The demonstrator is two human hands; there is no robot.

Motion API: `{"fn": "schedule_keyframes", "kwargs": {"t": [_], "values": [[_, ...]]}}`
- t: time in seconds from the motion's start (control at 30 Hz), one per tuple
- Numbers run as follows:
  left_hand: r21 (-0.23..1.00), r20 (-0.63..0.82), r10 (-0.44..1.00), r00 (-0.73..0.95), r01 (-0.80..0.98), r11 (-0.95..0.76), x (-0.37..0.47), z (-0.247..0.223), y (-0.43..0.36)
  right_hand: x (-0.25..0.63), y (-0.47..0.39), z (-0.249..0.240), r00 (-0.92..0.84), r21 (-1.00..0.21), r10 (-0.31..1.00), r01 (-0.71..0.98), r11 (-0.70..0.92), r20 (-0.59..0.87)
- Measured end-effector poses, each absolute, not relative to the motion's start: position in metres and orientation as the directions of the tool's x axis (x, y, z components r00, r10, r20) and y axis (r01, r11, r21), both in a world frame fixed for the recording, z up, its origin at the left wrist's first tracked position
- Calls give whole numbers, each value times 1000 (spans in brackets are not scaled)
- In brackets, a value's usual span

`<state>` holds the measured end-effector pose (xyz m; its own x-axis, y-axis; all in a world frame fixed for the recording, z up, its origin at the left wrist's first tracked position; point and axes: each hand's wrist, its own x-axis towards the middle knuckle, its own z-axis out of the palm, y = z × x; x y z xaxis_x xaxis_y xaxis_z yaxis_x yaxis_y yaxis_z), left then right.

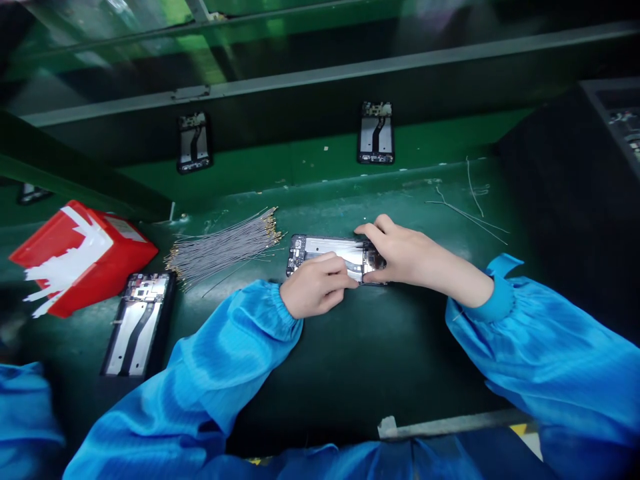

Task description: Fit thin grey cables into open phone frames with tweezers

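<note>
An opened phone (327, 245) with its inner parts showing lies sideways on the green bench in front of me. My right hand (397, 253) spans the phone's right end, thumb on the near edge and fingers at the far edge. Over the phone's near edge, my left hand (320, 285) is closed, with its fingertips pinched together low on the phone's middle. Whatever those fingertips hold is too small or hidden to make out. To the left lies a bundle of thin grey cables (225, 247) with gold-coloured ends.
A red bin (107, 250) with white strips stands at left, near a stack topped by an opened phone (135, 333). Two more opened phones (194, 142) (376, 132) lie along the back strip. Loose cables (470, 213) lie at right, beside a dark box (565, 167).
</note>
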<state>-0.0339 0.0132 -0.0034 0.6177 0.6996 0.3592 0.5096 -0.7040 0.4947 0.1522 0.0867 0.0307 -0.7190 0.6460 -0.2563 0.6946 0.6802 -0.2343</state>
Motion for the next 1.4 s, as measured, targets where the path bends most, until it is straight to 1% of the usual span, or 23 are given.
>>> {"fn": "schedule_keyframes", "kwargs": {"t": [0.17, 0.23, 0.3, 0.43, 0.5, 0.57, 0.67, 0.83, 0.93, 1.03, 1.1, 1.23, 1.4], "values": [[500, 362, 693, 624, 497, -709, -34, -4, 14, 143, 81, 40, -677, -149, 666, 728, 669, -313], [507, 352, 699, 622, 501, -701, -34, -3, 14, 142, 79, 40, -680, -127, 670, 724, 678, -299], [514, 342, 716, 608, 517, -684, -33, -3, 13, 144, 79, 37, -728, -161, 642, 682, 713, -240], [509, 310, 789, 530, 608, -609, -31, -4, 13, 154, 80, 26, -827, -307, 555, 553, 775, -88], [500, 285, 816, 502, 648, -574, -30, -5, 12, 158, 81, 22, -833, -332, 550, 535, 777, -53], [490, 266, 830, 491, 673, -555, -29, -6, 12, 159, 82, 21, -836, -331, 548, 529, 781, -42], [481, 255, 837, 484, 687, -544, -29, -7, 12, 157, 82, 23, -840, -302, 541, 527, 794, -44], [492, 248, 840, 483, 684, -539, -28, -5, 13, 152, 81, 30, -857, -172, 510, 516, 839, -79], [502, 237, 848, 474, 688, -525, -27, -4, 13, 150, 81, 32, -864, -141, 494, 504, 852, -98], [514, 235, 852, 467, 684, -517, -27, -3, 14, 149, 80, 32, -850, -155, 516, 527, 836, -105], [525, 242, 846, 476, 668, -526, -27, -3, 14, 149, 79, 30, -836, -184, 538, 549, 816, -110], [530, 230, 806, 546, 624, -574, -31, -1, 13, 148, 77, 28, -816, -252, 565, 575, 778, -120], [509, 211, 779, 590, 614, -603, -32, -1, 13, 144, 77, 27, -779, -247, 610, 625, 740, -146]]}}
